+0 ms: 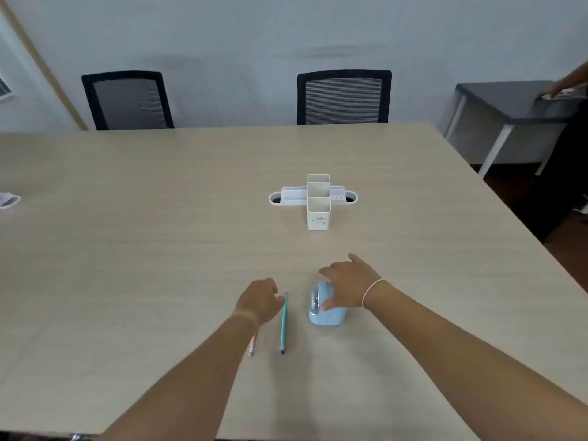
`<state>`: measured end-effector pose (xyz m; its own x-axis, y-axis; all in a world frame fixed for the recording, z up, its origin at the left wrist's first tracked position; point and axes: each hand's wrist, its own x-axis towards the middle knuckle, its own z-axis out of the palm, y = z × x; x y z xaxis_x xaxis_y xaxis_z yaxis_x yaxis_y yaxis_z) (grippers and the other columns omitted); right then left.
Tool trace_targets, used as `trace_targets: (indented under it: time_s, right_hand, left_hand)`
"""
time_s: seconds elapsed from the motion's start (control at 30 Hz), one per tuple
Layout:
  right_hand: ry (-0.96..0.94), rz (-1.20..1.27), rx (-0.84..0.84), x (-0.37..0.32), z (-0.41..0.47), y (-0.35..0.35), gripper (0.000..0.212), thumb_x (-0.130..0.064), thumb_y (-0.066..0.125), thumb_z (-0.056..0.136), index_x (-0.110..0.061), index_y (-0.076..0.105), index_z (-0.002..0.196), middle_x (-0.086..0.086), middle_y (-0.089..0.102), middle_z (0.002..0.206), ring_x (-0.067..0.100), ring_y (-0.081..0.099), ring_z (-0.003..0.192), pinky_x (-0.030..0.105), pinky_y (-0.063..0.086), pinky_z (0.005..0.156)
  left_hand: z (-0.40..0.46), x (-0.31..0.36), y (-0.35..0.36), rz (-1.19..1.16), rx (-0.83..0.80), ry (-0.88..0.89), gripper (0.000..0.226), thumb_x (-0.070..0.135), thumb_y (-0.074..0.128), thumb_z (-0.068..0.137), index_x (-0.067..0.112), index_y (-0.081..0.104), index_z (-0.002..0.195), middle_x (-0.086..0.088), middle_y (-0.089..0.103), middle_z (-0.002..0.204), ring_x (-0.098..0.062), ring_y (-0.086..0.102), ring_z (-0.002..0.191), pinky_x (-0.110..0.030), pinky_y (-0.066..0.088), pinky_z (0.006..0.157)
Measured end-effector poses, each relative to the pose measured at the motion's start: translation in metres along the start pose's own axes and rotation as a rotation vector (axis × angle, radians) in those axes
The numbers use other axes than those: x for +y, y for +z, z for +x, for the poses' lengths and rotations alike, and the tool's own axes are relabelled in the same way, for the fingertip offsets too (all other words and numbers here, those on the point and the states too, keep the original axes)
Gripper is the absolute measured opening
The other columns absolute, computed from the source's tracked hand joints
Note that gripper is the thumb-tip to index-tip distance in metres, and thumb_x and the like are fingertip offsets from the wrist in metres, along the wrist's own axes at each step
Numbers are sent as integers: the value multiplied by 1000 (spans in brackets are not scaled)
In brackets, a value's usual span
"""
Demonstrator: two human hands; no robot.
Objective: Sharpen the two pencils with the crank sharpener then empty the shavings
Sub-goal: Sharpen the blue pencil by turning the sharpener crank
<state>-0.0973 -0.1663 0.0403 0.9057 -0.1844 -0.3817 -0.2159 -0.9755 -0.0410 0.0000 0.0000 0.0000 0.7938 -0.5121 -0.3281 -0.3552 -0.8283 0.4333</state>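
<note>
Nothing looks sharpened yet. The right hand (348, 286) rests spread on the blue sharpener (326, 308); the left hand (259, 300) curls loosely, perhaps over the pink pencil (252, 346), with the green pencil (283, 323) just beside it on the table (159, 218).

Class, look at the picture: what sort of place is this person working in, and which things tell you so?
Probably an office or meeting room: a long wooden table, two black mesh office chairs pushed up to its far side, and a white desk organiser standing on it.
</note>
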Motion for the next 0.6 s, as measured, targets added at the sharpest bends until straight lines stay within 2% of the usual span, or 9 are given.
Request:
trace_targets:
  time_s: [0.17, 0.27, 0.4, 0.5, 0.6]
  right_hand:
    - [-21, -55, -16, -2, 8, 13, 65, -53, 59, 76, -17, 42, 128, 6, 57, 124, 22, 49, 121, 40, 7, 118]
    - [-29, -32, 8, 0, 11, 20, 55, -48, 61, 77, -17, 47, 120, 6, 61, 116, 21, 53, 115, 39, 9, 118]
    - [-35, -27, 14, 0, 14, 24, 57, -45, 62, 77, -15, 44, 123, 8, 60, 119, 22, 51, 117, 37, 10, 118]
    - [-35, -31, 7, -1, 16, 23, 59, -42, 63, 78, -14, 43, 125, 9, 58, 122, 23, 49, 120, 36, 11, 117]
    - [-31, -34, 4, -1, 17, 21, 57, -41, 65, 77, -13, 46, 123, 9, 59, 122, 23, 49, 120, 36, 12, 117]
  left_hand:
    - [-5, -10, 23, -3, -55, -105, 32, 28, 56, 87, 8, 59, 112, -12, 59, 124, -26, 57, 111, -30, 46, 91]
    - [-4, -9, 33, -12, -54, -108, 30, 24, 56, 87, 6, 58, 111, -15, 53, 134, -24, 55, 119, -30, 46, 90]
    - [-2, -9, 47, -26, -70, -122, 30, 22, 56, 87, 4, 57, 111, -15, 54, 133, -22, 46, 131, -32, 46, 94]
    - [0, -9, 53, -49, -43, -145, 25, 15, 53, 87, 3, 58, 108, -16, 57, 128, -22, 48, 130, -31, 45, 97]
    - [1, -8, 56, -60, -26, -157, 27, 10, 49, 87, 0, 59, 110, -20, 60, 122, -21, 45, 132, -33, 38, 109]
